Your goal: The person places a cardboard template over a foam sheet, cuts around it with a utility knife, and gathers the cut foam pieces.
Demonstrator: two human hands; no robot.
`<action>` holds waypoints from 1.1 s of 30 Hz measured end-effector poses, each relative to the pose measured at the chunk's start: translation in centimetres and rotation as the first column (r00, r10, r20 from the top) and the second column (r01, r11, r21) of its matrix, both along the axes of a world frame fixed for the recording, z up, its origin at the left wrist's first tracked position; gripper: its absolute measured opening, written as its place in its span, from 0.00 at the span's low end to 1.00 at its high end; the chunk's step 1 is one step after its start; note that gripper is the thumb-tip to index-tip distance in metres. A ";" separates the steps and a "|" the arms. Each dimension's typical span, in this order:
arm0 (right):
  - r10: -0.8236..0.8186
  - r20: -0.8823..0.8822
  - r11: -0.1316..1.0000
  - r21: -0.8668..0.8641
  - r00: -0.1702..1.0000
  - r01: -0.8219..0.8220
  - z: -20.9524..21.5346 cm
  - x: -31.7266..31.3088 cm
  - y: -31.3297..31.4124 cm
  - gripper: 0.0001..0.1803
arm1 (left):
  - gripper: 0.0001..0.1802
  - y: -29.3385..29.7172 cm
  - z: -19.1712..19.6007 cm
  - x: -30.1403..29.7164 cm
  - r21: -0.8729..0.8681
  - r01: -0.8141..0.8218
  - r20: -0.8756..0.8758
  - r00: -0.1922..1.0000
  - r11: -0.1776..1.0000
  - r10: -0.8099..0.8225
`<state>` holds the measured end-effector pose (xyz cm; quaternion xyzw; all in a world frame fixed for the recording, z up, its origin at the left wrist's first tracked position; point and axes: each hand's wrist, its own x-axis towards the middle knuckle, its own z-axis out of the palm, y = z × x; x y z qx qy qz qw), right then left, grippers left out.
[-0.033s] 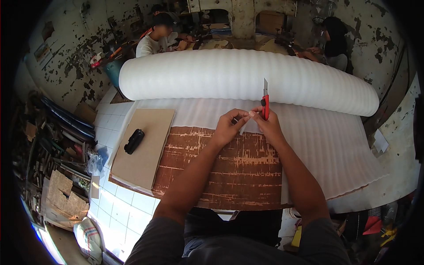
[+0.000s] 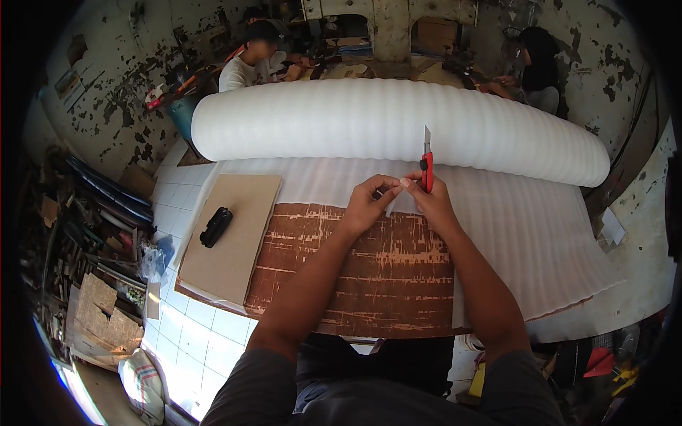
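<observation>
My right hand point(image 2: 435, 201) is closed around a red box cutter point(image 2: 427, 172), its blade out and pointing away from me. Close beside it, my left hand point(image 2: 367, 206) is pinched shut, and the fingertips of both hands meet. A small bit of white shows under the fingers; whether they grip it cannot be made out. Both hands are over the cut edge of a white foam sheet point(image 2: 522, 234), which spreads from a thick white foam roll point(image 2: 398, 121) across the far side. Below my wrists lies the worn brown tabletop point(image 2: 369, 284), scored with many pale cuts.
On the left of the table lies a tan board point(image 2: 238, 266) with a black plastic holder point(image 2: 216, 227) on top. Scrap pieces point(image 2: 103, 312) are piled at the far left. Beyond the roll several people point(image 2: 245, 67) sit at work. A teal bin point(image 2: 183, 113) stands by the roll's left end.
</observation>
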<state>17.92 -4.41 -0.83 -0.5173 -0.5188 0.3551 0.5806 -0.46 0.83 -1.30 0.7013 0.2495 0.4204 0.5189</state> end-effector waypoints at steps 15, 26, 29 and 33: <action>-0.034 -0.070 0.999 -0.033 0.997 0.032 -0.4 -0.1 0.2 0.17 | 0.18 -0.1 0.0 -0.3 0.035 0.026 0.045 0.999 0.999 -0.027; 0.022 -0.100 0.999 -0.030 0.995 -0.025 0.5 -0.3 0.0 0.17 | 0.10 0.4 -0.3 0.0 0.212 -0.111 0.043 0.994 0.971 0.105; 0.030 -0.109 0.997 -0.065 0.994 -0.037 0.4 -0.3 0.0 0.17 | 0.11 0.4 -0.2 -0.5 -0.008 -0.044 -0.106 0.993 0.999 0.043; 0.023 -0.124 0.999 -0.030 0.992 -0.027 0.6 -0.4 -0.3 0.16 | 0.13 -0.1 0.1 -0.2 -0.047 -0.030 -0.039 0.999 0.998 0.028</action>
